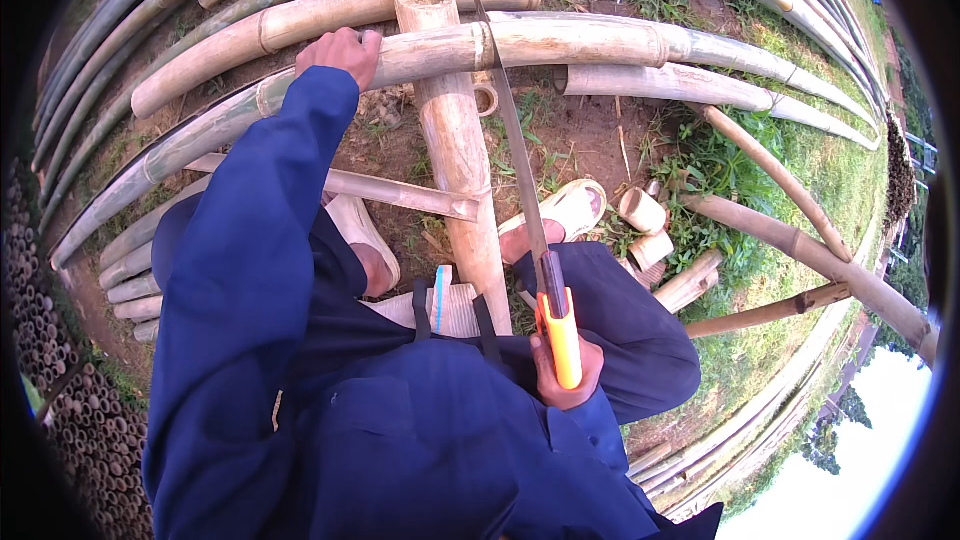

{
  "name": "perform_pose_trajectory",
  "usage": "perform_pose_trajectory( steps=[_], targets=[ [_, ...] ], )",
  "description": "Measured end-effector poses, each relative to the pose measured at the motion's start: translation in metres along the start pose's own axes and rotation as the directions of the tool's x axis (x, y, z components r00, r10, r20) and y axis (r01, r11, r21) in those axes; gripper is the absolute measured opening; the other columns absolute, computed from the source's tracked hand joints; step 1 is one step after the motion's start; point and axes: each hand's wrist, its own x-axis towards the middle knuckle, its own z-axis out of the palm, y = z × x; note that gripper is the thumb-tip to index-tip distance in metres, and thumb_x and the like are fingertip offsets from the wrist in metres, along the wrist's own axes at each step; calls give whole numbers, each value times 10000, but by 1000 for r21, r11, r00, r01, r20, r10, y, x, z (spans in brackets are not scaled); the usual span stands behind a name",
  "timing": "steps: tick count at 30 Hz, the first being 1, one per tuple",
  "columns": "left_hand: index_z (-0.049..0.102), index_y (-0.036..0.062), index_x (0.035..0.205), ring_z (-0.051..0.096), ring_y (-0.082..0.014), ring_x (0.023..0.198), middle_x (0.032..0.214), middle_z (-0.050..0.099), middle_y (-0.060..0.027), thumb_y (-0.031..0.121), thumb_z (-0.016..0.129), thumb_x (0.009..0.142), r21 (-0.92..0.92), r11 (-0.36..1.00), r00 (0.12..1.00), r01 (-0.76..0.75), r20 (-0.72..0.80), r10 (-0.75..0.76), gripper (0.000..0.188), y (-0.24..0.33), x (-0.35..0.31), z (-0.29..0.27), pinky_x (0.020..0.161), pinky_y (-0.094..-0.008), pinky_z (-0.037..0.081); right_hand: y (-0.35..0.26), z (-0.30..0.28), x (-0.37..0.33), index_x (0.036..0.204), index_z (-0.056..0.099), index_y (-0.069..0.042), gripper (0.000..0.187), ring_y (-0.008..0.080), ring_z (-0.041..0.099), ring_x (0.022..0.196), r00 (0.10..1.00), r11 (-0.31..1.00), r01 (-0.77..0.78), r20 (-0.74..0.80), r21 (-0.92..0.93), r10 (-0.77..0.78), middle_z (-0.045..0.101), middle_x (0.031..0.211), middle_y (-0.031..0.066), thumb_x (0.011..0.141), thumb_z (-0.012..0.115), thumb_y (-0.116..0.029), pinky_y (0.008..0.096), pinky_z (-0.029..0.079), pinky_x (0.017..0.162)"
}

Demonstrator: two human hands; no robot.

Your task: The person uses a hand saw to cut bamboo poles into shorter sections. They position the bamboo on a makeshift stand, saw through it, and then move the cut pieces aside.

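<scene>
Bamboo pole (600, 40) lies across an upright post (455, 140), the saw (520, 150) blade resting on it. Right hand (565, 370) grips the saw's orange handle; left hand (340, 50) clasps the pole.

Tan bamboo, navy sleeves, one orange handle

Your saw (530, 210) carried a bright orange grip and a dull grey blade, the only vivid colour you had. The bamboo pole (560, 40) you cut was pale tan with darker brown rings at its joints; the upright post (455, 140) under it was the same straw tone, mottled with brown. Your sleeves and trousers were deep navy, plain. Your sandals (575, 208) were cream. The ground (590, 140) was reddish-brown soil patched with green grass. The cut bamboo ends (642, 210) showed light beige.
</scene>
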Motion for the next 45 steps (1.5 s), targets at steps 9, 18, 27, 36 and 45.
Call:
perform_pose_trajectory(
  steps=[9, 18, 27, 36, 45],
  targets=[
    [766, 11, 1024, 685, -442, 1054, 1082, 722, -271, 494, 408, 960, 1, 999, 999, -34, -5, 34, 605, -3, 5, -1, 990, -503, 502, 12, 64, 157, 858, 665, 30, 166, 132, 583, 585, 989, 968, 95, -130, 231, -66, 609, 630, 100, 916, 746, -103, 333, 469, 564],
    [769, -11, 1023, 688, -445, 1058, 1076, 723, -280, 498, 415, 962, 21, 1000, 998, 10, 61, -12, 622, 5, 6, -2, 992, -490, 505, -2, 13, 36, 1136, 707, 46, 231, 189, 730, 795, 999, 999, -4, -43, 35, 5, 736, 877, 146, 909, 703, 4, 312, 561, 741],
    [753, -7, 1071, 658, -442, 1124, 1129, 707, -291, 506, 424, 955, -30, 999, 998, -24, 51, 25, 620, -5, 12, 3, 1020, -506, 472, 14, 61, 148, 870, 662, 20, 128, 155, 603, 591, 981, 969, 145, -158, 202, -114, 631, 656, 122, 901, 742, -75, 352, 469, 566],
    [765, 0, 1008, 686, -446, 1063, 1073, 723, -279, 485, 418, 967, 14, 1000, 996, -1, 94, 0, 598, 7, 2, -1, 993, -502, 504, 12, 30, 93, 976, 701, 41, 87, 190, 634, 662, 998, 988, -2, -69, 153, 13, 679, 765, 116, 896, 707, 6, 332, 513, 655],
    [758, -14, 1031, 681, -447, 1076, 1095, 718, -282, 494, 436, 955, -35, 999, 999, -23, 45, 25, 607, 2, 12, 4, 1005, -503, 495, 37, 45, 86, 1030, 718, 34, 144, 187, 687, 706, 998, 980, -32, -53, 197, 44, 717, 785, 117, 905, 732, -36, 332, 535, 668]
  ],
)
